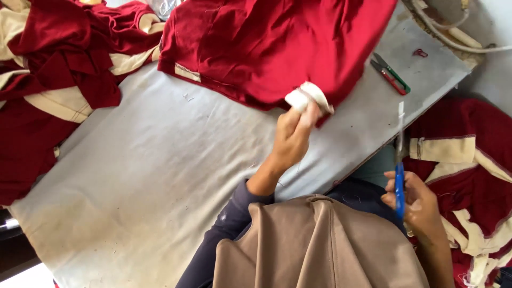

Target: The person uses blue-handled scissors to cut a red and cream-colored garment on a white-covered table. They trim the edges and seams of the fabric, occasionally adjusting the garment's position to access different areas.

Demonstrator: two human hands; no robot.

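Grey cloth-covered worktable (160, 176) w/ piles of red-and-cream garments (58, 69) on the left and another heap (469, 160) at the right. Left hand (293, 138) pinches the cream cuff (306, 98) of a red garment (266, 48), fingers closed tight on it. Right hand (418, 205) is wrapped shut round blue-handled thread snips (399, 176), blade pointing up, well apart from the cuff. Risk: snips could nick fabric if the cuff slips, since the grip is only by fingertips. Spare clippers (391, 73) lie near the table edge.

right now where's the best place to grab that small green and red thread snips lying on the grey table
Take the small green and red thread snips by the two coloured handle arms at their upper-left end, coming from above. They lie flat on the grey cloth-covered table, away from the red garment, with the points toward the lower right, so a pinch across the handles probably avoids the blades.
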